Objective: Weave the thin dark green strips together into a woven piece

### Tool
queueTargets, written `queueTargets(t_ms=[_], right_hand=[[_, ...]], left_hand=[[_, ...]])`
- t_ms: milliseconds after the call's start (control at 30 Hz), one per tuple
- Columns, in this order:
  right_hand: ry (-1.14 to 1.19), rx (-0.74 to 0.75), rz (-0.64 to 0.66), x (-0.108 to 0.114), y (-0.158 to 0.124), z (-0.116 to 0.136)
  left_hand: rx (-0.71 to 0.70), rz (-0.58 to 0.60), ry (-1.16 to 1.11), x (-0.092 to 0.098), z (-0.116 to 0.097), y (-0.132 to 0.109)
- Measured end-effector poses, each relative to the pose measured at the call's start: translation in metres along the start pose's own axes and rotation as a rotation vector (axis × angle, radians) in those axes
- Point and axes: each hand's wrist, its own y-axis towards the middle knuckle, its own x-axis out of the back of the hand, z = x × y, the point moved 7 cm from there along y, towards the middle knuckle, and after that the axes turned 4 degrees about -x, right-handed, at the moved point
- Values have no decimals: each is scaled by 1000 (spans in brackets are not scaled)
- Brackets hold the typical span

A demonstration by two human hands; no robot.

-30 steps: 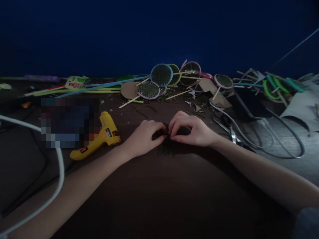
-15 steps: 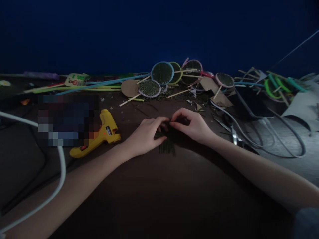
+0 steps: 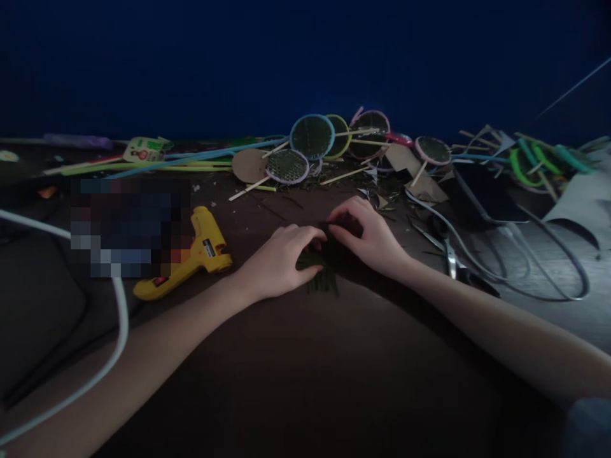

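A small patch of dark green leaf strips (image 3: 323,281) lies on the dark table, its loose ends fanned toward me. My left hand (image 3: 285,259) rests over its left side, thumb and fingers curled about the strips and holding them down. At the far edge of the patch, my right hand (image 3: 365,232) has thumb and forefinger close together at what looks like a dark strip end. Shadow and the fingers hide much of the patch.
A yellow glue gun (image 3: 206,245) lies left of my left hand, beside a blurred-out patch. Scissors (image 3: 449,254), a phone (image 3: 491,194) and cables are on the right. Several round woven fans (image 3: 312,137), sticks, cardboard scraps (image 3: 248,166) and leaf bits line the back.
My right hand has lifted slightly away from the left hand, its fingertips a little farther back. The left hand stays on the strips. The view has shifted slightly.
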Motion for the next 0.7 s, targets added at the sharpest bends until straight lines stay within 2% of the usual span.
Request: queueTargets(t_ms=[67, 233, 367, 467, 600, 700], right_hand=[[-39, 61, 19, 2, -4, 10], [-237, 267, 196, -12, -18, 39], [-341, 288, 252, -19, -21, 41], [-329, 307, 253, -17, -19, 37], [-235, 385, 283, -16, -17, 33], [-193, 402, 224, -12, -15, 30]], left_hand=[[1, -34, -7, 3, -2, 0], [58, -185, -97, 15, 2, -6], [107, -358, -142, 28, 10, -12], [110, -445, -88, 34, 12, -14], [74, -432, 81, 36, 5, -11], [56, -316, 189, 28, 1, -7]])
